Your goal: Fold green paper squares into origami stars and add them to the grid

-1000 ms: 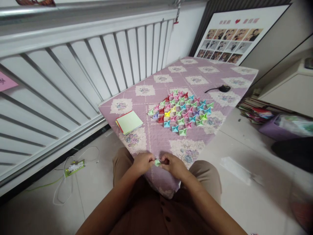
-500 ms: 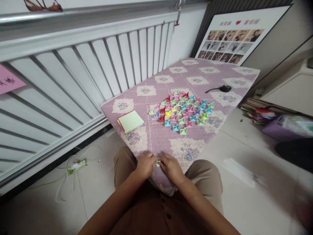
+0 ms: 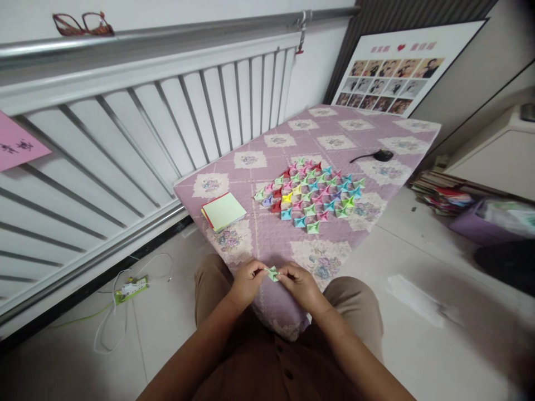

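Between my two hands, over the near corner of the table, is a small light green folded paper piece (image 3: 273,273). My left hand (image 3: 248,281) pinches its left tip, and my right hand (image 3: 300,285) pinches its right tip. Beyond them, several folded paper pieces in pink, red, blue, green and yellow lie in rows, among them a yellow one (image 3: 286,198) and a green one at the near edge (image 3: 313,228). A stack of square paper sheets (image 3: 225,211), pale green on top, rests at the table's left edge.
A flowered purple cloth covers the table (image 3: 271,239). Farther back on it lies a black object with a cable (image 3: 383,155). A white radiator (image 3: 167,128) runs along the left. On the floor are a power strip (image 3: 132,289) and a purple bin (image 3: 476,225).
My hands have moved slightly apart, and more of the green folded piece shows between the fingertips. The camera view has shifted a little.
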A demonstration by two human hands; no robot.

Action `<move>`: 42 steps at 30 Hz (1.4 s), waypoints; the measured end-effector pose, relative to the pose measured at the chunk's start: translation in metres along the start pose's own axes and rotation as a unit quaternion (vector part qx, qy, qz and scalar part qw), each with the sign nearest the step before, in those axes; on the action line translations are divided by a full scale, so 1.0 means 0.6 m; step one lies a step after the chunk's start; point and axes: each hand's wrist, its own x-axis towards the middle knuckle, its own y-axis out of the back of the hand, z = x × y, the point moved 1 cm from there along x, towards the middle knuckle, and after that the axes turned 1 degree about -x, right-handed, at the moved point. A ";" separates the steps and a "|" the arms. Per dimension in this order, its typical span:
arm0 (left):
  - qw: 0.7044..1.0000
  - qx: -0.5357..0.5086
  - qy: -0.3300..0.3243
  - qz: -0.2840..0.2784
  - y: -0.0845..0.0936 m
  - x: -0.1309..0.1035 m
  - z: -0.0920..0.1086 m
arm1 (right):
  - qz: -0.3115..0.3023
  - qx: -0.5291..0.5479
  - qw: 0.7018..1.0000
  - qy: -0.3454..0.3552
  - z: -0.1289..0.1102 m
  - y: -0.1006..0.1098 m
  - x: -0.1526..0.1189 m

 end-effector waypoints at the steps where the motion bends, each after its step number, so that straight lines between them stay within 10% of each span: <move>1: 1.000 -0.010 0.009 0.010 -0.001 -0.001 0.002 | 0.002 0.001 1.000 -0.004 -0.002 0.001 0.000; 27: 0.998 0.051 -0.021 -0.009 -0.012 -0.020 0.001 | -0.027 -0.058 0.997 0.033 -0.021 0.024 -0.007; 42: 0.997 0.071 0.038 0.005 -0.017 -0.022 -0.016 | 0.026 0.020 0.993 -0.110 0.026 0.009 -0.029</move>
